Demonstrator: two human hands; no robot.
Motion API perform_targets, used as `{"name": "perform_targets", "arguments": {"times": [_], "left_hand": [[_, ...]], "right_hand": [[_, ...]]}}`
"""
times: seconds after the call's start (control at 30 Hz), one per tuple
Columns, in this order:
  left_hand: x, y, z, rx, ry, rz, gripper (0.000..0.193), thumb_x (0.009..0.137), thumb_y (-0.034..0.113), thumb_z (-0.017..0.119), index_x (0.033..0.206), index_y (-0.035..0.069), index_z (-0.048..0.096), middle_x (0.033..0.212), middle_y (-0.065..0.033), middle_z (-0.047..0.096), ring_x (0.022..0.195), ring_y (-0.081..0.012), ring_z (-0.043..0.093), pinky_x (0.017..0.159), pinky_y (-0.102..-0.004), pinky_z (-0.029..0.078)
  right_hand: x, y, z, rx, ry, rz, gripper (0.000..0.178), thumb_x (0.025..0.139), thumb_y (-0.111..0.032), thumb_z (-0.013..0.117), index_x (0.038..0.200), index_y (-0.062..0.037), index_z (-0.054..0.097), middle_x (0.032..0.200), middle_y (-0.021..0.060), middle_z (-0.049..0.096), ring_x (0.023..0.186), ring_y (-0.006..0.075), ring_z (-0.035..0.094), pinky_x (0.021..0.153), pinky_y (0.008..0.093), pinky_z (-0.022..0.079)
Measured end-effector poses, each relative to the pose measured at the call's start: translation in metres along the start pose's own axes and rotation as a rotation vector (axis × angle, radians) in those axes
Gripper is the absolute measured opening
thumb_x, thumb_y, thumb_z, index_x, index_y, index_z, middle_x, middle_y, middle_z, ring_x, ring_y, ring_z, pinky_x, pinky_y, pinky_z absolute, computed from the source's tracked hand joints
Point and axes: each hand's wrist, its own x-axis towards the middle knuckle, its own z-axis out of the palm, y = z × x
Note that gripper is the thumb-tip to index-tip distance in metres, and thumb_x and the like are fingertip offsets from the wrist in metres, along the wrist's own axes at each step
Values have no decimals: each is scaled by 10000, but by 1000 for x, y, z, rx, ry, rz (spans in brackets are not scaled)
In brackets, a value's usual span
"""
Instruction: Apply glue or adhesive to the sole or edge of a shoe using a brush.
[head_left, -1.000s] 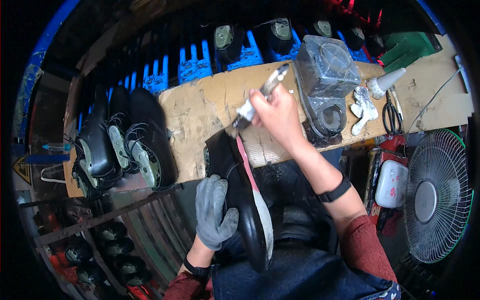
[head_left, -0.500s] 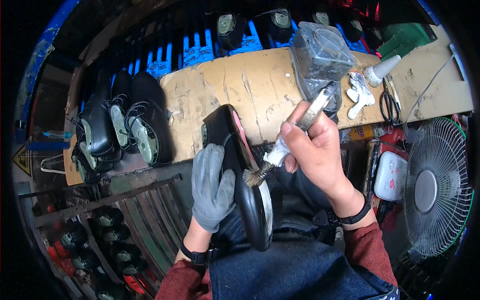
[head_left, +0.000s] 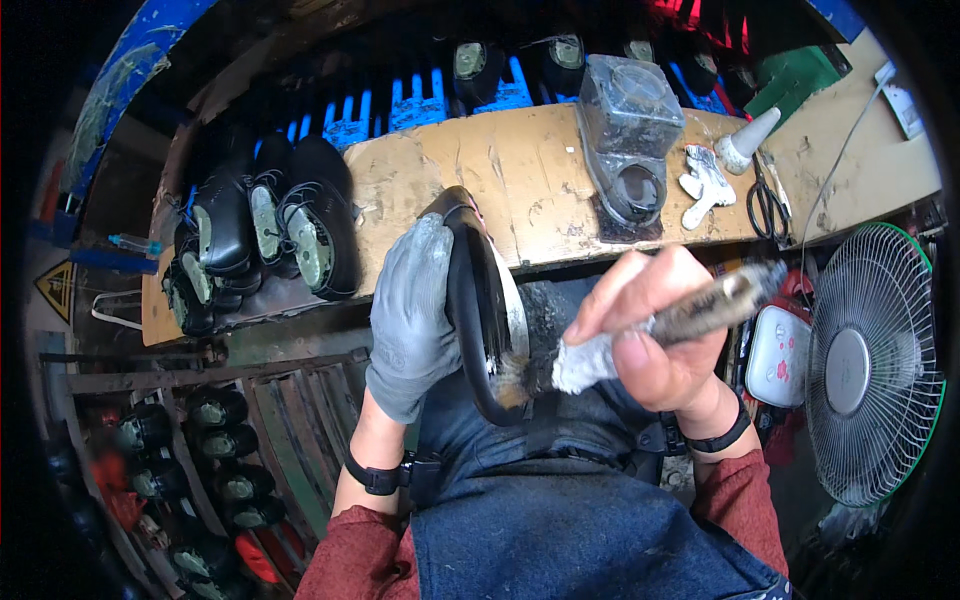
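Observation:
A black shoe [head_left: 466, 300] stands tilted on its side above my lap, its toe end toward me, with a pale strip along one edge. My left hand [head_left: 412, 312], in a grey knit glove, is closed around it from the left. Bare and closed, my right hand [head_left: 655, 335] grips a brush [head_left: 590, 366] whose handle is wrapped in white near the bristles. The bristle tips touch the shoe near its lower end. The brush handle is blurred by motion. My left fingertips hide part of the shoe's upper end.
Several black shoes [head_left: 318, 225] sit at the left of the cardboard-covered bench [head_left: 400, 175]. A clear plastic container [head_left: 628, 115], a white crumpled glove-like piece [head_left: 706, 188], a grey cone [head_left: 748, 140] and scissors [head_left: 768, 205] lie to the right. A fan [head_left: 848, 372] stands at the right.
The brush has moved down to the shoe's lower end and its handle has swung rightward. My left hand and the shoe have shifted up, and the glove now wraps the shoe more closely.

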Motion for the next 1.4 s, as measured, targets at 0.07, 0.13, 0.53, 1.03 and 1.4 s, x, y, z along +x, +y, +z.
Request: {"name": "perform_targets", "arguments": {"times": [0.07, 0.13, 0.53, 1.03, 1.4], "left_hand": [[7, -4, -5, -20, 5, 26, 725, 715, 197, 769, 1332, -47, 475, 1304, -278, 526, 1199, -464, 513, 1047, -513, 387], [13, -6, -13, -23, -68, -9, 728, 713, 201, 768, 1333, -47, 477, 1305, -274, 529, 1201, -459, 515, 1048, -493, 391], [77, -1, -76, -262, -588, -72, 981, 581, 263, 862, 1407, -3, 404, 1230, -227, 587, 1129, -386, 584, 974, -411, 463], [43, -17, -48, -809, -980, -403, 761, 630, 262, 865, 1277, 35, 534, 1123, -105, 651, 1027, -207, 621, 924, -335, 487], [10, -59, -6, -1529, -728, -902, 606, 696, 223, 735, 1232, -18, 587, 1094, -82, 664, 989, -180, 626, 896, -304, 490]], "right_hand": [[2, -3, -3, 6, -67, -49, 276, 882, -202, 666, 884, -17, 463, 775, 201, 634, 628, 190, 632, 582, 283, 547], [5, -10, -5, 33, -75, 6, 361, 839, -243, 744, 879, 12, 490, 821, 201, 650, 718, 249, 675, 638, 333, 572], [55, -29, -26, -271, -261, -101, 186, 742, -37, 742, 837, -49, 582, 777, 119, 685, 631, 190, 677, 582, 285, 544], [51, 22, -9, -110, -20, -114, 179, 842, -25, 687, 925, -11, 529, 851, 140, 647, 737, 187, 641, 656, 285, 521], [6, 59, -25, -206, -184, 261, 116, 877, -76, 667, 888, -16, 568, 783, 78, 653, 657, 169, 638, 615, 280, 502]]}}
